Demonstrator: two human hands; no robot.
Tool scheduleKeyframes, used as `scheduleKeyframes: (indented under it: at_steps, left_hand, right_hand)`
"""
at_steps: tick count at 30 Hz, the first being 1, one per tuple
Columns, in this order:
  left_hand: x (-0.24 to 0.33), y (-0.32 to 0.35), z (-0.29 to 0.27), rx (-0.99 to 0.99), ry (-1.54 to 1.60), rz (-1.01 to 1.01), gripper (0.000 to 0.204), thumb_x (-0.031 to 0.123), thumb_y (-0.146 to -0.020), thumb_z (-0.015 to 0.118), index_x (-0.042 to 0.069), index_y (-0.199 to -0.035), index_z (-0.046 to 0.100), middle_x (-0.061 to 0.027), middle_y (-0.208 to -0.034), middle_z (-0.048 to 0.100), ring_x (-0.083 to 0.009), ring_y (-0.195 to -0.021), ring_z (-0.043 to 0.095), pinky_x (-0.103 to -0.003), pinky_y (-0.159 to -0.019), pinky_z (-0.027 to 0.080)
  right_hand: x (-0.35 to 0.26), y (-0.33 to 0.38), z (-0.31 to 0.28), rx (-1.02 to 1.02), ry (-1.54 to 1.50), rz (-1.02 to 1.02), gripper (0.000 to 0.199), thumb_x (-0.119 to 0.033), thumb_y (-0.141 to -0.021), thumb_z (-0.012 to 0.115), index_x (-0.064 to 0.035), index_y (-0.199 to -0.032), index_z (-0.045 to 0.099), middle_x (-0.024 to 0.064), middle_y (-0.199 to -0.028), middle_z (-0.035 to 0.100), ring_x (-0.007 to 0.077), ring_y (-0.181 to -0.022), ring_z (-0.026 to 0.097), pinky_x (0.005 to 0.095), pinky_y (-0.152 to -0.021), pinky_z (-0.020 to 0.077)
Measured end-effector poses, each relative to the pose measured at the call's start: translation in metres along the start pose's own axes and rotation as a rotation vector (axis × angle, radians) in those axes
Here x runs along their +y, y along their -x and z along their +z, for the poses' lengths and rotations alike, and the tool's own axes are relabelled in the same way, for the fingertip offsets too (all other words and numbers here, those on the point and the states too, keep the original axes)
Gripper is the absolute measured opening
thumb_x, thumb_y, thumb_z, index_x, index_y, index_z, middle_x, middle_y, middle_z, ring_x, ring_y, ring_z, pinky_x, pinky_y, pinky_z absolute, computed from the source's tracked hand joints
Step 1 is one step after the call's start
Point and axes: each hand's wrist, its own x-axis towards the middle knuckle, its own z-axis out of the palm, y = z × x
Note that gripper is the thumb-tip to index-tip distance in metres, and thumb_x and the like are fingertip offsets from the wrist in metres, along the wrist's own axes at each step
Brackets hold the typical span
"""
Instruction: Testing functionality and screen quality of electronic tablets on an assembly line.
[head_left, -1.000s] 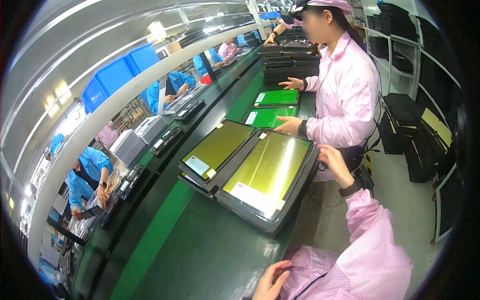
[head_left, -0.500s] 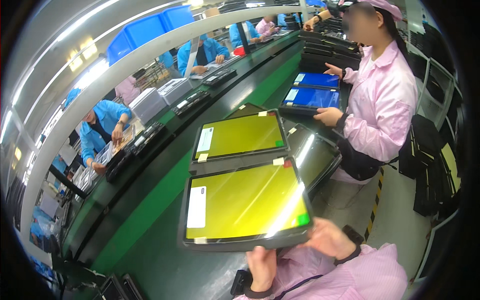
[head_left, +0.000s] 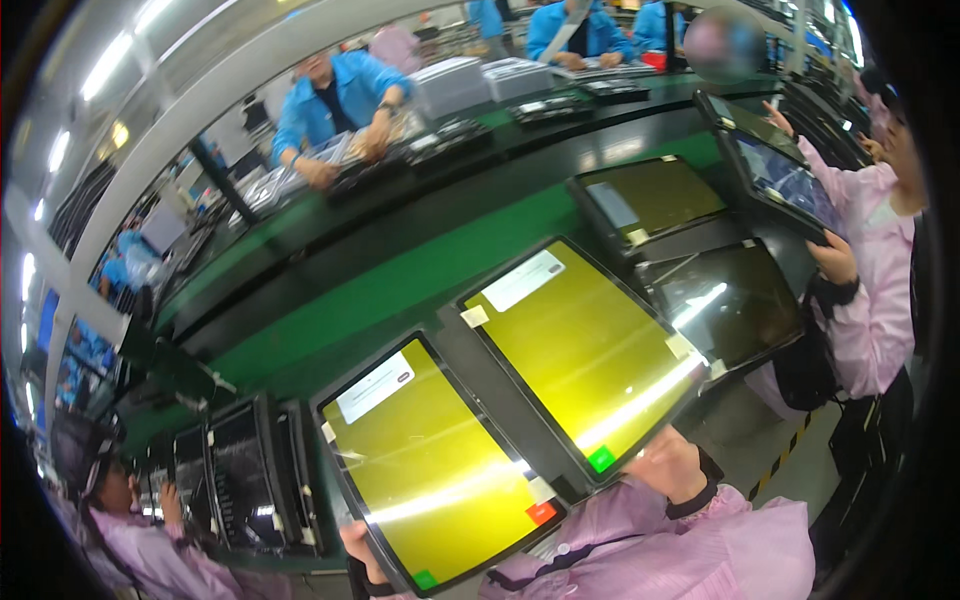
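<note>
A dark tray (head_left: 503, 400), tilted, fills the lower middle of the frame with two tablets side by side in it, both showing yellow screens. The left tablet (head_left: 430, 460) has a white panel at its upper end, a red block at its lower right corner and a green block at its bottom corner; the right tablet (head_left: 580, 350) has a similar white panel and a green block near its lower end. Bright streaks of reflected light cross both screens, and pale tabs sit at their edges. The left hand (head_left: 358, 546), at the lower edge of the frame, grips the tray's near left side, its fingers bent in against it and partly hidden below. The right hand (head_left: 668, 465), blurred, is at the tray's near right corner with its fingers curled around the edge; their tips cannot be seen. Beyond the tray, on the green desk (head_left: 400, 275), lie a dull yellow tablet (head_left: 665, 198) and a dark tablet (head_left: 730, 310), right of centre. A co-worker in pink (head_left: 880, 250) at the right holds up more tablets (head_left: 785, 170); a co-worker in blue (head_left: 335, 100) works at upper left. Dark trays (head_left: 245, 475) stand at lower left.
</note>
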Motion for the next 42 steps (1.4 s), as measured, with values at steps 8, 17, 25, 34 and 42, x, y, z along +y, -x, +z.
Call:
scheduleKeyframes:
  at_steps: [8, 17, 25, 34, 42]
  left_hand:
    - [0.044, 0.002, -0.023, 0.226, -0.519, 0.027, 0.037, 0.016, -0.077, 0.043, -0.006, -0.102, 0.057, -0.0119, -0.089, 0.065, -0.0219, -0.073, 0.063, -0.030, -0.067, 0.052]
    - [0.058, -0.041, 0.097, 0.255, -1.833, 0.623, 0.032, -0.007, -0.079, 0.045, -0.003, -0.110, 0.052, -0.0209, -0.100, 0.057, -0.0355, -0.095, 0.055, -0.040, -0.085, 0.043]
    - [0.028, -0.102, 0.095, -0.149, -2.023, 0.665, 0.042, -0.006, -0.076, 0.045, -0.001, -0.118, 0.043, -0.0141, -0.114, 0.057, -0.0320, -0.110, 0.046, -0.042, -0.095, 0.031]
    - [0.028, -0.102, 0.101, -0.060, -1.954, 0.595, 0.042, -0.007, -0.073, 0.051, 0.000, -0.114, 0.050, -0.0173, -0.112, 0.051, -0.0357, -0.108, 0.044, -0.042, -0.093, 0.033]
    - [0.015, -0.082, 0.162, -0.344, -1.248, 0.062, 0.039, 0.013, -0.093, 0.046, 0.002, -0.130, 0.043, -0.0125, -0.133, 0.047, -0.0257, -0.123, 0.044, -0.037, -0.103, 0.033]
  right_hand:
    - [0.046, 0.011, -0.049, -0.075, -0.101, 0.231, 0.036, 0.006, -0.077, 0.050, 0.0016, -0.112, 0.060, 0.0117, -0.120, 0.057, 0.0330, -0.116, 0.052, 0.0713, -0.096, 0.0290]
    - [-0.052, -0.070, 0.065, -0.075, 1.634, -0.005, 0.029, 0.005, -0.080, 0.043, 0.0000, -0.104, 0.058, 0.0140, -0.092, 0.062, 0.0213, -0.078, 0.063, 0.0293, -0.072, 0.0496]
    - [-0.013, -0.138, 0.033, 0.100, 2.019, -0.389, 0.044, -0.003, -0.078, 0.047, -0.0042, -0.122, 0.046, 0.0264, -0.128, 0.036, 0.0423, -0.124, 0.030, 0.0490, -0.103, 0.0281]
    - [-0.019, -0.125, 0.034, 0.048, 1.895, -0.483, 0.045, -0.002, -0.077, 0.051, 0.0022, -0.121, 0.045, 0.0226, -0.122, 0.046, 0.0388, -0.118, 0.039, 0.0438, -0.099, 0.0341]
    - [-0.052, -0.017, 0.011, 0.579, 1.721, -1.418, 0.028, -0.002, -0.073, 0.052, -0.0012, -0.101, 0.047, 0.0207, -0.117, 0.051, 0.0231, -0.100, 0.051, 0.0336, -0.088, 0.0406]
